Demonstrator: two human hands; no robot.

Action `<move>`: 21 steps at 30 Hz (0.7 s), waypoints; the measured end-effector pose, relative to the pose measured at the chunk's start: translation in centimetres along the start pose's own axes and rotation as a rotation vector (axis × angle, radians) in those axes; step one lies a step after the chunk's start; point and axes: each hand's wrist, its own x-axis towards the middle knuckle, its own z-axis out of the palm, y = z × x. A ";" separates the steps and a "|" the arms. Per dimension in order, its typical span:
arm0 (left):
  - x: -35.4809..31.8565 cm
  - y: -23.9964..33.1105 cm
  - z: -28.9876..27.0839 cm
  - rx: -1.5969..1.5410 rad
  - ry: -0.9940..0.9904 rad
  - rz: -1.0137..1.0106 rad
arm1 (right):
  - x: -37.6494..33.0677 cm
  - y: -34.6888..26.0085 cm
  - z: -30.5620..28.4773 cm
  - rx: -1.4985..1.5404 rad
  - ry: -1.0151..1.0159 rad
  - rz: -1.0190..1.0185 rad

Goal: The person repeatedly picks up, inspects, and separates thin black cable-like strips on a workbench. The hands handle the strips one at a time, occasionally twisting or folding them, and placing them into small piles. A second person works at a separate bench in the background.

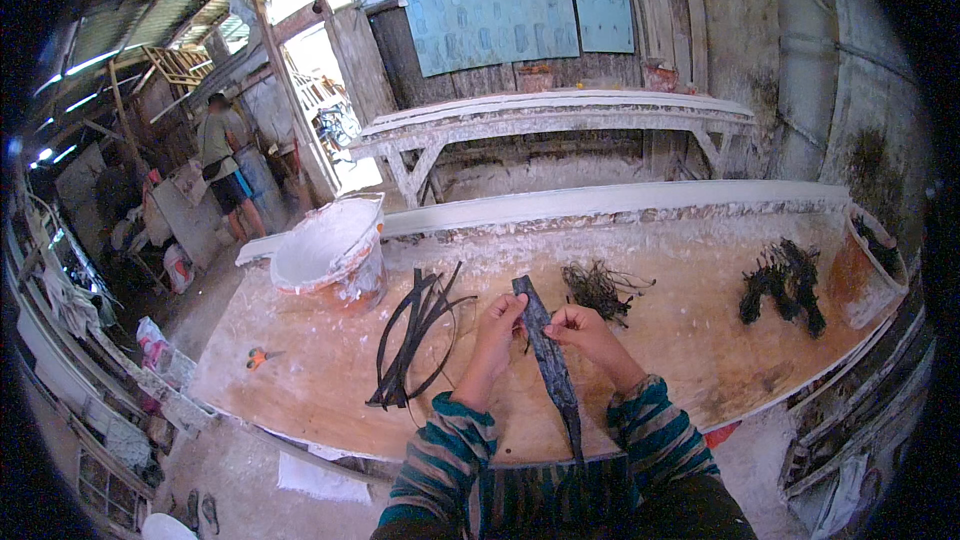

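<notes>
A long dark strip [549, 355], flat and wide at the top and narrowing to a thin tail, hangs over the near edge of the table toward my lap. My left hand [497, 328] pinches its left edge near the upper end. On the opposite edge, slightly lower, my right hand [590, 336] pinches it between thumb and fingers. Left of my left hand lies a loose bundle of black strips [412, 340], some curled into loops. A tangled clump of black fibres [598, 286] sits just beyond my right hand.
A white-crusted bucket [335, 252] stands at the table's left, near a small orange-handled tool [260, 358]. More black fibre bunches [783, 285] lie at right beside an orange tub [866, 275]. Behind is a white-coated bench [560, 112]. Another person [222, 155] stands far left.
</notes>
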 end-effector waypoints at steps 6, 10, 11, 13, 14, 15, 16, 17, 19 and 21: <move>-0.3 -0.6 0.1 0.413 -0.291 -0.060 | 0.0 -0.4 -0.4 0.225 0.152 -0.047; -0.4 -0.8 -0.1 0.297 -0.256 -0.104 | 0.2 -0.5 -0.8 0.402 0.107 -0.007; -0.8 -0.1 0.4 0.239 -0.253 -0.096 | 0.1 -0.4 -0.8 0.453 0.099 0.003; -1.0 0.2 0.6 0.179 -0.258 -0.091 | 0.0 -0.3 -0.7 0.470 0.129 0.028; -0.9 0.1 0.6 0.177 -0.267 -0.093 | 0.0 -0.3 -0.7 0.478 0.144 0.040; -0.7 0.0 0.5 0.174 -0.276 -0.096 | -0.1 -0.5 -0.7 0.434 0.147 0.041; -0.7 -0.2 0.3 0.137 -0.247 -0.073 | -0.2 -0.9 -0.5 0.390 0.143 0.042; -0.7 -0.2 0.2 0.099 -0.217 -0.051 | -0.3 -1.3 -0.3 0.347 0.139 0.044; -0.7 -0.2 -0.1 0.081 -0.129 -0.027 | -0.4 -1.5 -0.2 0.135 0.035 0.063; -1.0 0.8 0.5 0.118 -0.030 -0.028 | -0.5 -1.6 -0.2 0.028 -0.005 0.067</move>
